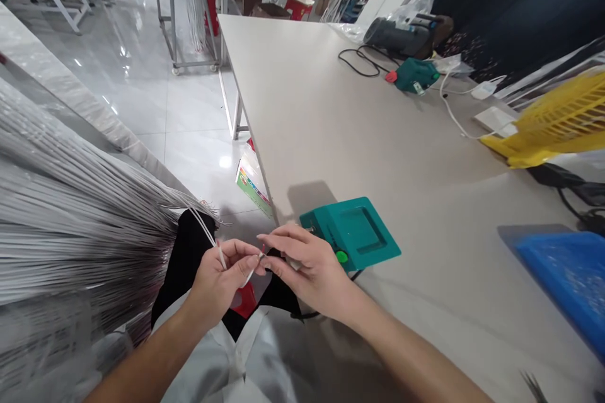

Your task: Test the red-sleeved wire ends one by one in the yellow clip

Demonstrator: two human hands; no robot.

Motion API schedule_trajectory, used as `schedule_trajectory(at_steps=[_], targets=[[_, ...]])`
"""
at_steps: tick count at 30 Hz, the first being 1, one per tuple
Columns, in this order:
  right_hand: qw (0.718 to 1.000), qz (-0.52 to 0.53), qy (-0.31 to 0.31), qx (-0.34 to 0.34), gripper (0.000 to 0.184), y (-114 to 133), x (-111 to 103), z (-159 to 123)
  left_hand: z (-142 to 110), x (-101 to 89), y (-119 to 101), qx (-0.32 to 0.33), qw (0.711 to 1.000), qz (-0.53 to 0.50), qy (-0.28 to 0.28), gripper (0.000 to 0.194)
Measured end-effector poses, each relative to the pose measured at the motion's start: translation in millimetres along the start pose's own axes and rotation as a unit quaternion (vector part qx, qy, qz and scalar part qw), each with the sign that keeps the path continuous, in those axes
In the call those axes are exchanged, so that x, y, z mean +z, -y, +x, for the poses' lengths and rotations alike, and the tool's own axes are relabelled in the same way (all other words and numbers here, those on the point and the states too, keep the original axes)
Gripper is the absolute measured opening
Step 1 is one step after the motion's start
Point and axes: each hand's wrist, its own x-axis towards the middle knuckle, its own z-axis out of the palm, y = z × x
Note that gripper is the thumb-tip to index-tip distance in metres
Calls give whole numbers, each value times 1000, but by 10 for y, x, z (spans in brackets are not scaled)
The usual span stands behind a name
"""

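My left hand (222, 277) is closed on a thin white cable (203, 227) that runs back to a large bundle of grey-white cables (94, 201) at the left. At the cable's end, where a small red tip shows, my right hand (312, 267) pinches with thumb and forefinger. The two hands' fingertips meet over my lap, just off the table edge. Beside my right hand stands a teal device (359, 233) with a green button (341, 257); my fingers partly cover its near-left side. Exactly what lies between the right fingertips is too small to make out.
On the grey table (302, 107) stand a yellow fan (558, 119) and a blue tray (567, 283) at the right. A second green device (416, 75) and a dark motor-like machine (401, 34) sit at the back with cords. A wheeled metal rack (172, 25) stands beyond.
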Motion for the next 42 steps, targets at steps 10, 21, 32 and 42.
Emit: schedule_trajectory(at_steps=[10,21,32,42], targets=[[887,418,-73,182,5,-41,320,-51,-43,0,-79,43,996,71,21,17],[885,396,-166,182,15,-89,18,-20,117,-43,66,28,988,106,-110,26],[986,149,-50,59,14,61,232,-4,97,70,177,183,944,273,-14,32],[983,160,-47,71,16,-54,229,-28,-8,106,86,161,973,146,-77,22]])
